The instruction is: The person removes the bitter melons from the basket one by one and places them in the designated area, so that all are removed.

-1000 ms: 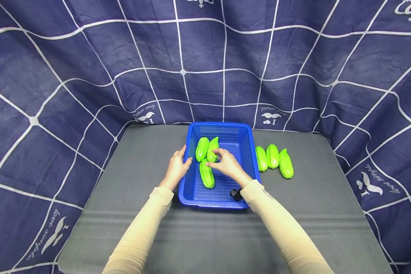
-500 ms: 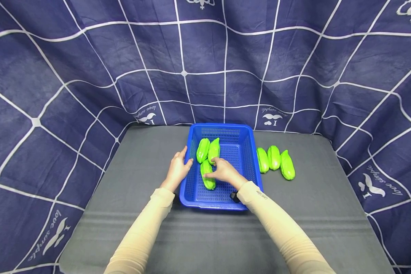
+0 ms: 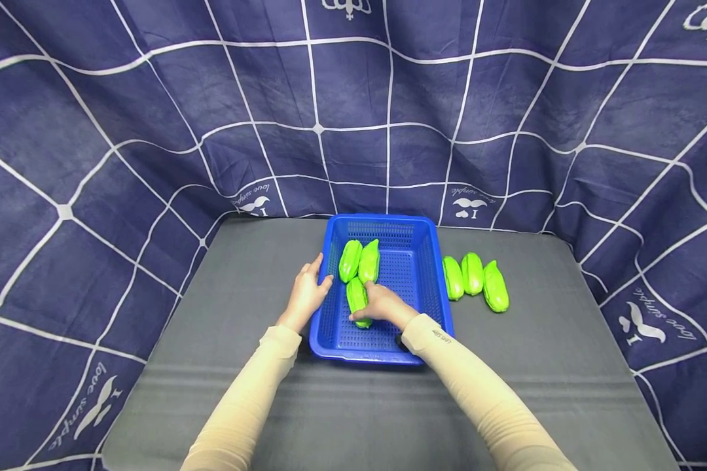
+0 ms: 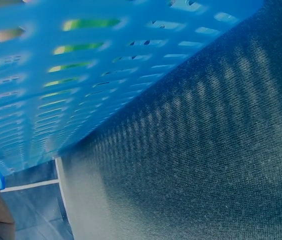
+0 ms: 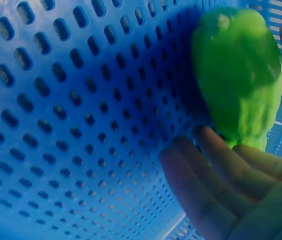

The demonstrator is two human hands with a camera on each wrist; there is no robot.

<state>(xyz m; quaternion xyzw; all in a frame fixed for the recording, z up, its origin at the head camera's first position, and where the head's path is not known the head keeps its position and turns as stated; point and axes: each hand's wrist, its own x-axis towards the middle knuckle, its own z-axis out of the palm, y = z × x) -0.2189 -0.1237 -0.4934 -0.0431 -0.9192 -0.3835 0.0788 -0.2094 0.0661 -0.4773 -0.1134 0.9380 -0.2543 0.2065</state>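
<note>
In a blue perforated plastic basket [image 3: 353, 355] lie 3 long, glossy, bright-green vegetables; their exact kind is not plain. Two of them sit side by side toward the back, a left one [image 3: 350, 260] and a right one [image 3: 369, 260]. The near vegetable [image 3: 356, 296] lies just in front of these. My right hand [image 3: 385, 304] reaches over it, thumb on one side and fingers on the other. In the right wrist view, the fingers are extended by its narrow end, and the thumb stands apart from it. My left hand [image 3: 305, 294] rests at the basket's left rim, thumb spread from fingers.
Outside the basket, to its right, 3 more green vegetables lie in a row: one by the wall [image 3: 453, 278], a middle one [image 3: 472, 273] and an outer one [image 3: 495, 286]. A grey cloth-covered table [image 3: 241, 281] carries everything. Behind hangs a navy curtain [image 3: 353, 85] with white lines.
My right hand has come down toward me, from above the junction of the vegetables to around the near one. The left hand stays at the rim. The vegetables keep their places.
</note>
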